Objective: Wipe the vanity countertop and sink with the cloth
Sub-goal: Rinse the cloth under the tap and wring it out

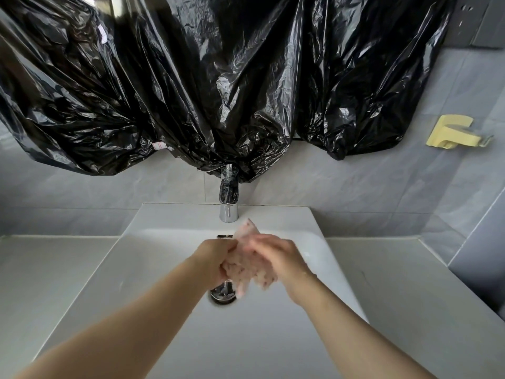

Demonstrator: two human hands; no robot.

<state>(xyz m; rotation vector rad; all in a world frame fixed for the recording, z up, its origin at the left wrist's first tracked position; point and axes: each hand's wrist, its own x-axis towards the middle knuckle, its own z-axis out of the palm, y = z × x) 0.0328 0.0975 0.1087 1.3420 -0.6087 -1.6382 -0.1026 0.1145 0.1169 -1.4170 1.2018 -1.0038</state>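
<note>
Head view, cloth: a crumpled pale pink soft cloth (250, 265) is hanging bunched between both hands, over the white rectangular ceramic sink (153, 269) and just above the round chrome drain (222, 295).
Head view, left hand (216, 255): it is gripping the cloth's left side, with the fingers curling into it.
Head view, right hand (278, 254): it is wrapping over the cloth's right side and holding it.
Handling: the cloth is looking light, limp and probably wet. A bunched handful in the palm is likely offering the firmest hold.
Hidden: motion blur is smearing the fingers. The crinkled black plastic sheet (191, 91) is covering the upper part of the chrome faucet (229, 212), and the cloth is partly hiding the drain.
</note>
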